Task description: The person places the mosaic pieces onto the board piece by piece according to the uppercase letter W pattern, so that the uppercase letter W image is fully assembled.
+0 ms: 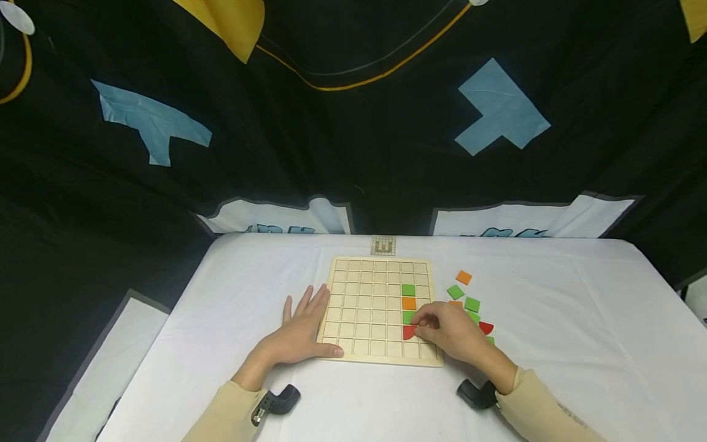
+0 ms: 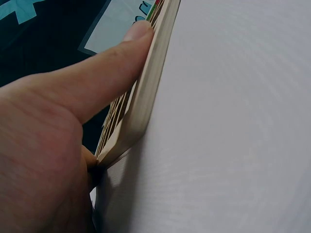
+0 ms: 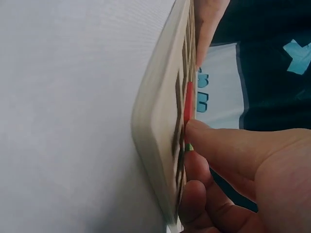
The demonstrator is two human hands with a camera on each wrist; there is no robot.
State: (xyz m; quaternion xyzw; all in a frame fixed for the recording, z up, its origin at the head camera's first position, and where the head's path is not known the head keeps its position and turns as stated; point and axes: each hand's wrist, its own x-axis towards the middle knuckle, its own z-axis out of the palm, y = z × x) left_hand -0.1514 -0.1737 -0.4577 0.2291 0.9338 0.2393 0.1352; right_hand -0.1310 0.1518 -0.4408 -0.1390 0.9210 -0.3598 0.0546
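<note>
working at a tabletop point(image 1: 574, 344) draped in white cloth, lightly creased, rounded at the far corners. facing a black backdrop point(image 1: 342, 159) hung close behind the far edge and down the left side; printed with 2 pale blue shapes point(image 1: 504, 107), 2 yellow patches point(image 1: 229, 24) near the top and a sagging orange line point(image 1: 364, 81); marked lower down with white panels point(image 1: 276, 216) bearing blue figures, cut off by the tabletop's far edge.

set flat on the cloth near the middle: a pale wooden grid board point(image 1: 353, 291). just beyond its far edge: a small patterned card point(image 1: 383, 245). filled in 1 column toward the right, from far to near, with 1 green tile point(image 1: 408, 290), 1 orange tile point(image 1: 409, 303), 1 second green tile point(image 1: 408, 317) and 1 curved red piece point(image 1: 409, 332). scattered on the cloth right of the board: loose orange tiles point(image 1: 464, 277), loose green tiles point(image 1: 455, 291) and a loose red piece point(image 1: 486, 328).

resting the left grip point(image 1: 295, 336), released, at the board's left side, fingers spread, thumb over the near rim. grasping the curved red piece by its edge with the right grip point(image 1: 455, 328), at the near end of the column, fingers bent. wearing beige sleeves point(image 1: 234, 411) and a black device point(image 1: 284, 399) at each wrist.
</note>
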